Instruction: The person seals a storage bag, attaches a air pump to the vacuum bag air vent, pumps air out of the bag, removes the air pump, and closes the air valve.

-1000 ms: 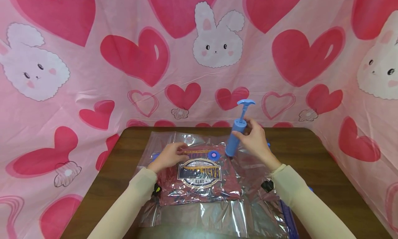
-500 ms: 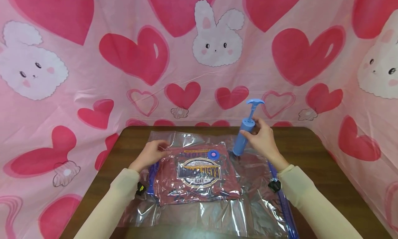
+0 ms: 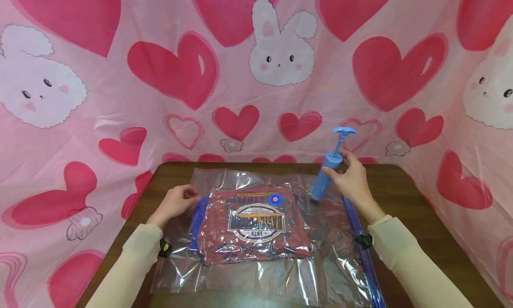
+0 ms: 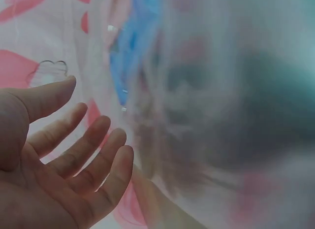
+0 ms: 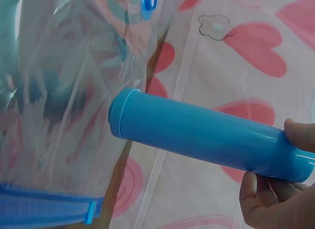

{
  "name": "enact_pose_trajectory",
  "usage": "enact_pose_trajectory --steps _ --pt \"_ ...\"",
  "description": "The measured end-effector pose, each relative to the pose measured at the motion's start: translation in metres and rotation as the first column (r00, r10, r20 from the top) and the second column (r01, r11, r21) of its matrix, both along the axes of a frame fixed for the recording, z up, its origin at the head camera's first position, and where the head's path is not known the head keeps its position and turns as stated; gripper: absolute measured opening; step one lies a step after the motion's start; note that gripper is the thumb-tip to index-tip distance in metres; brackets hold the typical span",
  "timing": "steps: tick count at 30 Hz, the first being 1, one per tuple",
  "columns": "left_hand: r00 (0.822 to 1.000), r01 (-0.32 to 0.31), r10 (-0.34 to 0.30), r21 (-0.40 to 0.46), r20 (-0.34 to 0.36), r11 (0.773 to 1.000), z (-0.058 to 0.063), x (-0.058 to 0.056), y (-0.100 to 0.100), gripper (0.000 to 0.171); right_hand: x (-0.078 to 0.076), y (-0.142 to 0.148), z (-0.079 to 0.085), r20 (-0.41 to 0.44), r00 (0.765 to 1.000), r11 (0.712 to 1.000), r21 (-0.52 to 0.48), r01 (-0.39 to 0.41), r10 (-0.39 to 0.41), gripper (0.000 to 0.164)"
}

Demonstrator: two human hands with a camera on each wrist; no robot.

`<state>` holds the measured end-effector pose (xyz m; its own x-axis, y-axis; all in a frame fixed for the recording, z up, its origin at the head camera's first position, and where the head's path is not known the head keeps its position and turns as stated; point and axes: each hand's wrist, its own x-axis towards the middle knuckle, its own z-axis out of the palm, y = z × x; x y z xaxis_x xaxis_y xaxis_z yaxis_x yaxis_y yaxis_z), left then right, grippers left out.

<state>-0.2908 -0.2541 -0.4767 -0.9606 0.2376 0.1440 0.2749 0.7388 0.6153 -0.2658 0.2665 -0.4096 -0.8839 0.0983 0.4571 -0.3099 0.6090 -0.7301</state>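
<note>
A clear plastic vacuum bag (image 3: pixel 276 277) lies flat on the table, with a folded red garment (image 3: pixel 216 245) inside that bears a printed badge. On the bag's top sits a round blue valve (image 3: pixel 275 200) with a pink centre. My right hand (image 3: pixel 352 179) grips the barrel of a blue hand pump (image 3: pixel 323 181) near its upper end. The pump tilts, its T-handle pulled out, its lower end over the bag right of the valve. Beside the bag's left part, my left hand (image 3: pixel 174 203) is held with loosely bent, spread fingers (image 4: pixel 118 165) and nothing in it.
A blue zip edge (image 3: pixel 366 263) with a slider (image 5: pixel 90 212) runs down the bag's right side. Blue material (image 3: pixel 197 223) shows at the garment's left. The dark wooden table (image 3: pixel 421 237) ends at a pink heart-and-rabbit curtain (image 3: pixel 280 99) behind.
My left hand has moved left, from over the garment to the bag's left part. My right hand has carried the pump to the right, away from the valve.
</note>
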Motion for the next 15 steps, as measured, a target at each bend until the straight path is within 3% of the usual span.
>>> enact_pose_trajectory --steps 8,15 --pt "0.996 -0.089 0.089 -0.002 0.032 0.996 -0.008 0.008 -0.013 0.03 0.002 0.014 -0.001 0.01 0.999 0.999 0.013 0.037 -0.038 0.067" --pt "0.985 -0.171 0.171 0.001 0.015 0.985 -0.01 0.014 -0.026 0.03 0.001 0.024 -0.004 -0.005 0.998 0.998 0.007 0.067 -0.067 0.064"
